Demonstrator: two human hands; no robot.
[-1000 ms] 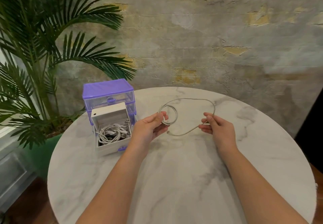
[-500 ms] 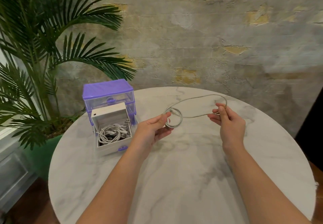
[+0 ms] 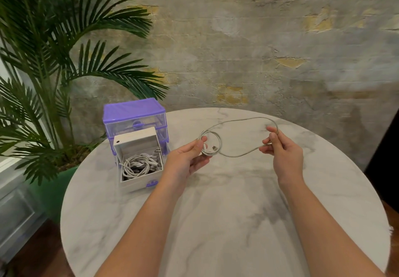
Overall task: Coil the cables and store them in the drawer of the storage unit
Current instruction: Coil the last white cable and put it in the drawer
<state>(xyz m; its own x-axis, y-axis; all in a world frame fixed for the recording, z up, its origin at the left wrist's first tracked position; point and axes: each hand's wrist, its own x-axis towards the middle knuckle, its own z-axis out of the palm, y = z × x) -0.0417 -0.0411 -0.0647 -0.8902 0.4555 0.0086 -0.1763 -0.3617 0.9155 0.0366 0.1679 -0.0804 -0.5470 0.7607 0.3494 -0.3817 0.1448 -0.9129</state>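
Note:
A thin white cable hangs in the air above the round marble table. My left hand pinches a small coil of it, with a connector end showing inside the loop. My right hand pinches the loose part, which arcs in a wide loop between both hands. To the left stands a purple storage unit. Its white drawer is pulled out and holds several coiled white cables.
A large palm plant in a green pot stands left of the table, behind the unit. A rough plastered wall rises behind the table. The table's edge curves close on the right.
My right hand has moved out to the right and a little up, drawing the loose loop wider. My left hand keeps its hold on the coil.

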